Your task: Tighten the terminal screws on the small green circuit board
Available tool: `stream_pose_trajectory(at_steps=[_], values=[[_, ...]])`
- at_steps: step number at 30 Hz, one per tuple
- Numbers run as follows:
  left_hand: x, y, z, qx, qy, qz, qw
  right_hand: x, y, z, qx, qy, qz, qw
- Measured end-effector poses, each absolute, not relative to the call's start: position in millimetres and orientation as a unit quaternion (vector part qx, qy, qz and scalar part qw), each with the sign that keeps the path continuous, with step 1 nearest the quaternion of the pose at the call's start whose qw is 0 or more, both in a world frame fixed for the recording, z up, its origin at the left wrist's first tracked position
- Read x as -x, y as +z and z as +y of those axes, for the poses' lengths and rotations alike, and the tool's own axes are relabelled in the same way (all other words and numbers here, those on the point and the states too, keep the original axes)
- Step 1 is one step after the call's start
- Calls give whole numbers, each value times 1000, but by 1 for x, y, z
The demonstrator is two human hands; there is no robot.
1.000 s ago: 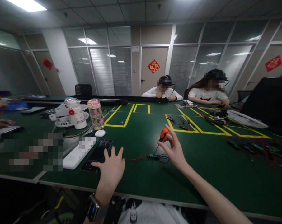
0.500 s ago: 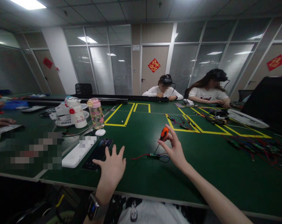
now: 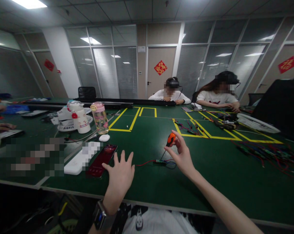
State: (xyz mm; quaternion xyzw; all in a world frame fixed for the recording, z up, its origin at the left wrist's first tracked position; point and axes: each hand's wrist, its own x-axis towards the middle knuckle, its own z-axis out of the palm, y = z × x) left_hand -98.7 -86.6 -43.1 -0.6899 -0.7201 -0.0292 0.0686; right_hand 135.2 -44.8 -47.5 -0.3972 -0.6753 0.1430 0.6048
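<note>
Orange-handled screwdriver (image 3: pixel 170 139) tilted, tip on small circuit board (image 3: pixel 159 161) with red and blue wires.

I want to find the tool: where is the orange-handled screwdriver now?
In the head view, the orange-handled screwdriver is near table centre, held in the right hand, tip down on the small green circuit board.

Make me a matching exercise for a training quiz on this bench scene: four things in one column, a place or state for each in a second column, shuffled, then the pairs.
Things
1. screwdriver
2. phone
3. circuit board
4. pink-lidded bottle

Places or states
A. flat on the table, left of the left hand, screen lit red
B. standing upright beside a white bottle
C. held in the right hand, orange handle up
D. lying on the table under the tool's tip, wires attached

Pairs: 1-C, 2-A, 3-D, 4-B
</note>
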Motion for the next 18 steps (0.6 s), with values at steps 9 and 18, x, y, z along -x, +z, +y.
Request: stream_pose_trajectory(at_steps=[9,18], values=[[99,-47,-84,692,-39,-718,64,-136,-45,-46,402,136,-682,595],[109,-42,-84,660,-33,-750,38,-136,-46,-47,403,141,-682,594]])
